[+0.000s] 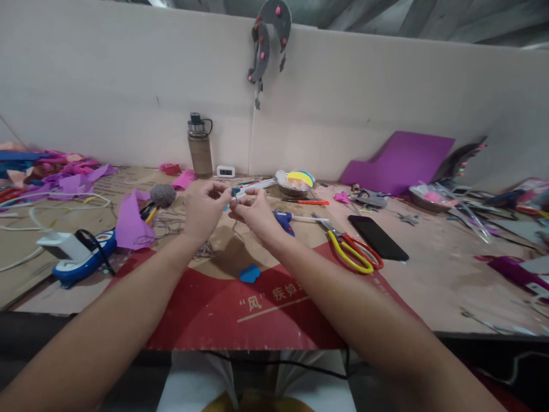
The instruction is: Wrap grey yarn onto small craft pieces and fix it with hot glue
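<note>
1. Left hand: thumb and fingertips pinch a small, dark bluish piece; its exact shape and material are too small to tell.
2. Right hand: fingertips close on the same piece from the opposite side, near the left fingertips.
3. Position: the piece is between the two hands, above a red-and-tan printed board.
4. Step in hand: apparently fine fingertip work, both hands engaged at once.
5. Next move: judged to call for one steady pinch, with small, careful adjustments by the other hand.
6. Surroundings: a flat, bright-blue, scalloped cutout lies on the board, nearer the wearer; a round ball of grey yarn sits left of the left hand; a blue plastic glue gun lies just beside the right hand; metal scissors with yellow and red handles lie farther right.
</note>
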